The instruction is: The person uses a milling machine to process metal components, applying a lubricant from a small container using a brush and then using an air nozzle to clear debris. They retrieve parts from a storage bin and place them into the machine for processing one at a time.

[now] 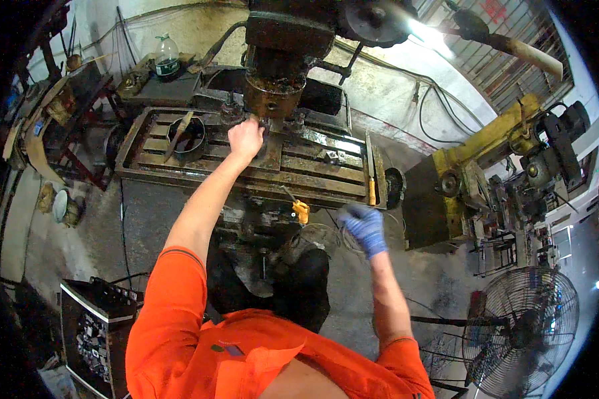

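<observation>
Right hand (pixel 364 228) motion-blurred, grip unclear; left hand (pixel 245 139) fingertips hidden against workpiece (pixel 271 149).

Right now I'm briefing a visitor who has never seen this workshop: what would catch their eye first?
The bright orange shirt along the lower edge, then the grimy milling machine at top centre. The bare left hand rests on a workpiece on its slotted table, under the spindle. The right hand, in a blue glove, hovers by a handwheel in front of the table, with a standing fan at lower right.
</observation>
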`<action>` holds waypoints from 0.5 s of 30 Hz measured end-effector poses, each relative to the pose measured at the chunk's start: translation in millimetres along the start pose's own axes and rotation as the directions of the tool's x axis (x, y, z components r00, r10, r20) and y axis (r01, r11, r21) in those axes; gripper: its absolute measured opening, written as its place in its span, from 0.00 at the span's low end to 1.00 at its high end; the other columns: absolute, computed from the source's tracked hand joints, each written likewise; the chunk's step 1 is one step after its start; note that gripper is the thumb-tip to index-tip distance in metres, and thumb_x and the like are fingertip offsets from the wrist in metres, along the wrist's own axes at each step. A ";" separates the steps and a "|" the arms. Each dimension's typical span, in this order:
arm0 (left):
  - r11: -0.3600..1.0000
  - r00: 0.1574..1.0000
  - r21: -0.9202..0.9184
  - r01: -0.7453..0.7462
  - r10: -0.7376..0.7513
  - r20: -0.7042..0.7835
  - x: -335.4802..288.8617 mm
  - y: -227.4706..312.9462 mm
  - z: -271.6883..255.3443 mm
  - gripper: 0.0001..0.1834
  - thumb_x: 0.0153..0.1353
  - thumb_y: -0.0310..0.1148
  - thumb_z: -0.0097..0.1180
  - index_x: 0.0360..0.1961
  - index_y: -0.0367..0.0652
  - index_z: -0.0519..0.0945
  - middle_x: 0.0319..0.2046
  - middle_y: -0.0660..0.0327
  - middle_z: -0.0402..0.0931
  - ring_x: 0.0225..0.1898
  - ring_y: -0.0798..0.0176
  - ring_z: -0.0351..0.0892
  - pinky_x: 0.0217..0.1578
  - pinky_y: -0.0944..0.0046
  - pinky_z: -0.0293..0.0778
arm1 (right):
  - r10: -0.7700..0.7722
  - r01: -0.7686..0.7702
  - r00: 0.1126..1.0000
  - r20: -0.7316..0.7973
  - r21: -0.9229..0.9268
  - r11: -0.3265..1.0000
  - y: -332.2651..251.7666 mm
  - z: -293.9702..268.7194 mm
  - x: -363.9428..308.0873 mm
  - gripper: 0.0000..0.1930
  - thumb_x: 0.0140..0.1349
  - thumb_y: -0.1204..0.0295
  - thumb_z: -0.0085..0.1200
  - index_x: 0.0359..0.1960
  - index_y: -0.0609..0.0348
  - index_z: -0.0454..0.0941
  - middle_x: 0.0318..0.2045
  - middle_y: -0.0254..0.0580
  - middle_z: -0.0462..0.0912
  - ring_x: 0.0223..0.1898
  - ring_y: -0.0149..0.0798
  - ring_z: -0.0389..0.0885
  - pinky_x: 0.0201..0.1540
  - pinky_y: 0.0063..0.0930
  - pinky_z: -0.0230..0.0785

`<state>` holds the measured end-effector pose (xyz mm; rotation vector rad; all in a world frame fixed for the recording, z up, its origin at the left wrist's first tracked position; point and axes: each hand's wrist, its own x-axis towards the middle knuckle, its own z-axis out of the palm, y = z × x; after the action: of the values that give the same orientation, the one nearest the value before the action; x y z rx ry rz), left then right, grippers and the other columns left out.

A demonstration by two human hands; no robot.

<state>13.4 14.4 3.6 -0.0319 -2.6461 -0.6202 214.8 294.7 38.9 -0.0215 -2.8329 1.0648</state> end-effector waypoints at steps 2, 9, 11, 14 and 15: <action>0.997 0.998 -0.043 0.069 -0.069 -0.005 -0.6 5.0 1.7 0.14 0.47 0.39 0.58 0.27 0.38 0.74 0.25 0.51 0.77 0.30 0.48 0.78 0.30 0.52 0.73 | -0.086 0.121 0.973 -0.215 0.157 0.980 -25.7 -44.6 11.3 0.11 0.49 0.71 0.60 0.32 0.65 0.79 0.24 0.35 0.80 0.26 0.26 0.74 0.32 0.23 0.69; 0.995 0.989 -0.099 0.035 -0.021 0.147 7.3 -21.0 -8.6 0.18 0.45 0.41 0.59 0.36 0.41 0.77 0.29 0.49 0.77 0.35 0.48 0.77 0.36 0.53 0.73 | -0.563 0.842 0.539 -0.626 0.403 0.359 -171.6 -244.4 105.4 0.14 0.55 0.69 0.50 0.43 0.59 0.75 0.50 0.45 0.72 0.52 0.40 0.69 0.55 0.35 0.61; 0.993 0.980 -0.109 0.047 -0.024 0.198 15.2 -9.5 -2.7 0.19 0.45 0.41 0.60 0.37 0.41 0.78 0.29 0.49 0.77 0.36 0.48 0.77 0.37 0.54 0.73 | -0.641 0.908 0.398 -0.657 0.182 0.378 -209.1 -272.2 92.4 0.16 0.59 0.64 0.43 0.41 0.62 0.74 0.44 0.48 0.75 0.48 0.44 0.73 0.53 0.42 0.64; 0.990 0.977 -0.107 0.091 -0.068 0.204 13.3 -13.8 -2.8 0.19 0.43 0.42 0.61 0.35 0.41 0.78 0.30 0.49 0.77 0.36 0.49 0.77 0.38 0.54 0.73 | -0.470 0.854 0.487 -0.736 0.290 0.431 -205.7 -260.4 81.3 0.15 0.60 0.64 0.40 0.36 0.64 0.74 0.37 0.50 0.77 0.42 0.47 0.76 0.50 0.47 0.66; 0.988 0.977 -0.101 0.118 -0.098 0.189 13.2 -22.2 -6.3 0.19 0.43 0.42 0.61 0.34 0.40 0.79 0.30 0.49 0.77 0.36 0.49 0.77 0.38 0.54 0.73 | -0.335 0.819 0.571 -0.750 0.494 0.291 -199.1 -250.8 80.7 0.15 0.60 0.64 0.40 0.34 0.65 0.73 0.34 0.51 0.78 0.39 0.49 0.77 0.49 0.49 0.66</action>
<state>1.3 -9.3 4.7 0.0237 -2.8021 -0.8387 168.3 313.5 365.3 0.7084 -1.3379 1.6752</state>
